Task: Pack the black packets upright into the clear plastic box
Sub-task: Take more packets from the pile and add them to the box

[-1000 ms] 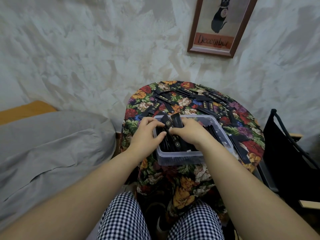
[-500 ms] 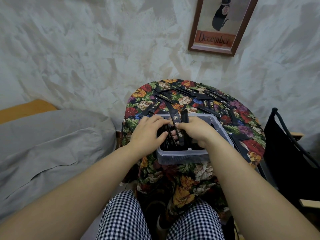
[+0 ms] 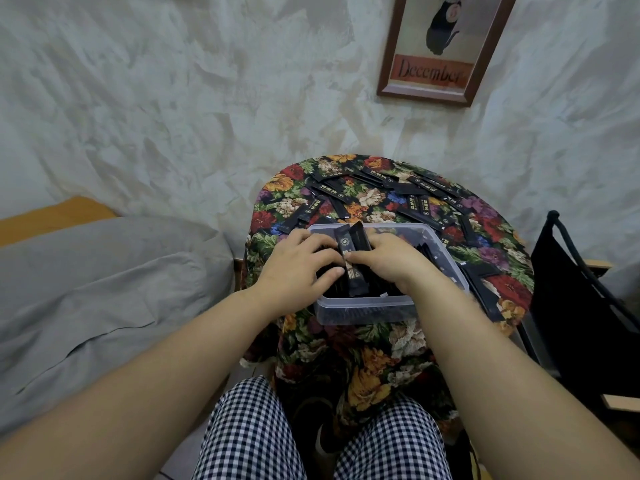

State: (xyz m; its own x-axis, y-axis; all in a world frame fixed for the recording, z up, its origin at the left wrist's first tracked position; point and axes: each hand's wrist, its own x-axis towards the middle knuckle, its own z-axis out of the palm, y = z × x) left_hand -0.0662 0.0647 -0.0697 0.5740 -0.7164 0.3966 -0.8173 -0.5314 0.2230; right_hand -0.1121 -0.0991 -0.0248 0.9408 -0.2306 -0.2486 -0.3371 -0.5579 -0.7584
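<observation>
Head view, as I monitor it remotely: a clear plastic box (image 3: 363, 310) sits on the near half of a small round table draped in a floral cloth (image 3: 381, 344), and both hands meet over its left part. The left hand (image 3: 298, 261) comes in from the left with fingers curled against the held packets (image 3: 350, 244), its thumb tip touching their lower face. The right hand (image 3: 388, 261) closes on the same pair from the right, thumb pressed across the front and fingers wrapped behind. I read the held packets as two black sticks standing nearly upright, tops above the rim and lower ends down among the stored packets (image 3: 427, 252), which stand in dark rows inside the box. Many loose packets (image 3: 422, 206) lie flat and scattered over the far half of the cloth. Surroundings: grey bedding (image 3: 104, 278) to the left, a framed print (image 3: 440, 46) lettered "December" on the wall, a black bag (image 3: 581, 306) to the right, checked trousers (image 3: 249, 434) below
</observation>
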